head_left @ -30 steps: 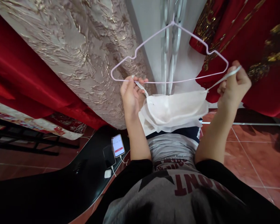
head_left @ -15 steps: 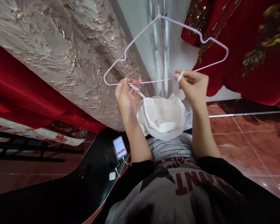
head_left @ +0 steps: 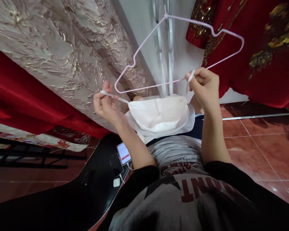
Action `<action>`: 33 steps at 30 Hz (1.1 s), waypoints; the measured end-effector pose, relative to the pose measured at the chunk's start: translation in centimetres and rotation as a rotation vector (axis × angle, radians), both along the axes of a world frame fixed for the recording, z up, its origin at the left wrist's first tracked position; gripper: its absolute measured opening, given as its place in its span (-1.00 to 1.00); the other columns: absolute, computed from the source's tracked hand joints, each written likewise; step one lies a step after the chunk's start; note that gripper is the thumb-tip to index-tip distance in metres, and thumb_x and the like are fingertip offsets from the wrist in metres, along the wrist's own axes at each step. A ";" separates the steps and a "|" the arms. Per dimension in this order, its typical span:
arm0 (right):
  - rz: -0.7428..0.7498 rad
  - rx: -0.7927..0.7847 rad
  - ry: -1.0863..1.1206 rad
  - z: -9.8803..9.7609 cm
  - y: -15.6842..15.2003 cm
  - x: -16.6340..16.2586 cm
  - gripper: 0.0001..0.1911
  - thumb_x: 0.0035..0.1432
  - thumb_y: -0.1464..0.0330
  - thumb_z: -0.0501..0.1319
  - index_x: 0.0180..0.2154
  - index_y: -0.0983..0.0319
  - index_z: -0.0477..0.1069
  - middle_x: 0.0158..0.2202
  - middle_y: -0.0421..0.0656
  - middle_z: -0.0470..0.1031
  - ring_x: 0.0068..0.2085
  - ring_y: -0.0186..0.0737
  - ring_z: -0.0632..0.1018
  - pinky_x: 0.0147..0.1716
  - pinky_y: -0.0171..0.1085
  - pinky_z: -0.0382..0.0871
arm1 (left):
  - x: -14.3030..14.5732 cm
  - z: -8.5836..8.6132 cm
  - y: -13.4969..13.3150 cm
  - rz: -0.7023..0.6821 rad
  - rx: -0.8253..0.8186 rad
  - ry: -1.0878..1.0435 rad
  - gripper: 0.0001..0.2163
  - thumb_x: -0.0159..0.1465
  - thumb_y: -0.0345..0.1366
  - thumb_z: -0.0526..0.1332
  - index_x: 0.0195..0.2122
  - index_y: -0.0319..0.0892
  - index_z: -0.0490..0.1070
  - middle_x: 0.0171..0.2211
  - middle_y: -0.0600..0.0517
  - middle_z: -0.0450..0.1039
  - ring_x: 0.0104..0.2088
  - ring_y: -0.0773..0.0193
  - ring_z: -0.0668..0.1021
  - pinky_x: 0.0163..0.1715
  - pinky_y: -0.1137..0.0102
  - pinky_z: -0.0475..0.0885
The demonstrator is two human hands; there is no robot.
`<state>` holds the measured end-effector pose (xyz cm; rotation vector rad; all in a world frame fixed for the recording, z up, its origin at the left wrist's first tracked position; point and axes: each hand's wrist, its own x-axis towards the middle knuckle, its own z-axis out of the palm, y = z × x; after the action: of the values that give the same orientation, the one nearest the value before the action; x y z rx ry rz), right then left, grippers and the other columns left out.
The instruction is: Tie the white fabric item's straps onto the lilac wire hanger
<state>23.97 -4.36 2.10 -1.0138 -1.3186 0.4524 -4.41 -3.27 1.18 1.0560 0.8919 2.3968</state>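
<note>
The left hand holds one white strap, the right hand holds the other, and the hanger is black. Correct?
Not quite: the head view shows that the hanger is pale pink, not black. The left hand does hold one white strap, and the right hand holds the other.

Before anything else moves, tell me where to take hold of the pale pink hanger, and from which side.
I'd take the pale pink hanger by its neck, coming from the picture's top side. Its sloping arms meet there, so the hold should be central, and clear of the white cloth and the right grip, which overlaps the lower bar.
</note>
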 end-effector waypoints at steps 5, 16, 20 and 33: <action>0.063 -0.018 -0.012 -0.1 -0.2 -0.9 -0.61 0.21 0.01 0.44 -0.37 0.12 0.41 -0.58 -0.33 0.29 -0.54 -0.39 0.30 -0.50 -0.27 0.13 | -0.5 1.4 0.2 -0.064 0.122 0.330 -0.80 0.36 -0.50 0.38 -0.16 -0.02 0.72 0.07 0.08 0.70 0.28 0.05 0.58 0.35 0.08 0.43; 0.039 0.023 -0.003 0.1 -0.4 -1.1 -0.63 0.17 0.11 0.47 -0.34 0.11 0.33 -0.59 -0.37 0.24 -0.56 -0.43 0.19 -0.50 -0.27 0.05 | 0.4 9.0 2.9 -0.257 -0.298 0.783 -0.67 0.46 -0.61 0.27 -0.47 -0.24 0.56 -0.51 0.05 0.42 -0.40 0.26 0.43 -0.18 0.35 0.39; 0.060 0.021 -0.049 0.1 -0.6 -0.7 -0.66 0.18 0.16 0.47 -0.36 0.12 0.35 -0.59 -0.37 0.21 -0.55 -0.42 0.17 -0.49 -0.26 0.06 | -0.1 6.4 2.4 -0.187 -0.361 0.527 -0.54 0.54 -0.33 0.27 -0.59 -0.14 0.44 -0.57 0.04 0.36 -0.47 0.23 0.41 -0.26 0.29 0.40; -0.222 0.229 0.212 -1.3 1.4 1.1 -0.73 0.22 0.09 0.42 -0.24 0.16 0.62 -0.49 -0.21 0.45 -0.53 -0.34 0.37 -0.50 -0.24 0.29 | 4.9 0.7 3.3 -0.278 -0.295 -0.153 -0.81 0.62 -0.36 0.04 -0.21 -0.03 0.23 -0.49 0.12 0.52 -0.48 0.27 0.56 -0.39 0.37 0.44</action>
<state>25.10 -2.94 0.78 -0.8823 -1.0288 0.2268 0.46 0.05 1.87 0.8127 0.9411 2.0129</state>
